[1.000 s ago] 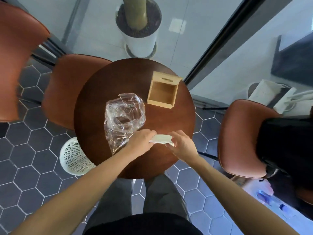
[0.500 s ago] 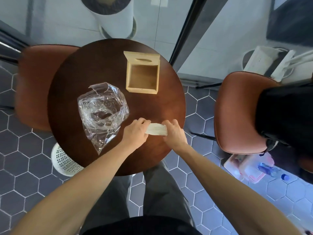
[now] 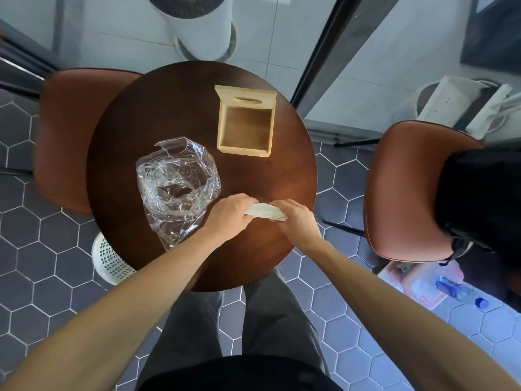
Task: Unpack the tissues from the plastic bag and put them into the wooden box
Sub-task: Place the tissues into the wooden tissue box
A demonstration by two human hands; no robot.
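Note:
A white stack of tissues [image 3: 264, 211] is held just above the near part of the round dark wooden table [image 3: 158, 108]. My left hand [image 3: 229, 211] grips its left end and my right hand [image 3: 296, 220] grips its right end. The clear plastic bag [image 3: 176, 184] lies crumpled and open on the table to the left of my hands, nothing white inside it. The light wooden box [image 3: 244, 128] stands open at the far side, its lid with an oval slot tipped back and its inside bare.
Brown leather chairs stand at the left [image 3: 64, 131] and right [image 3: 406, 190] of the table. A white perforated bin [image 3: 108, 258] sits under the table's left edge. A white planter [image 3: 203, 26] stands beyond the table. A dark bag [image 3: 479, 204] rests on the right chair.
The view has shifted, so the table sits differently in frame. Both hands keep hold of the tissue stack, which has tilted slightly; bag and box have not moved.

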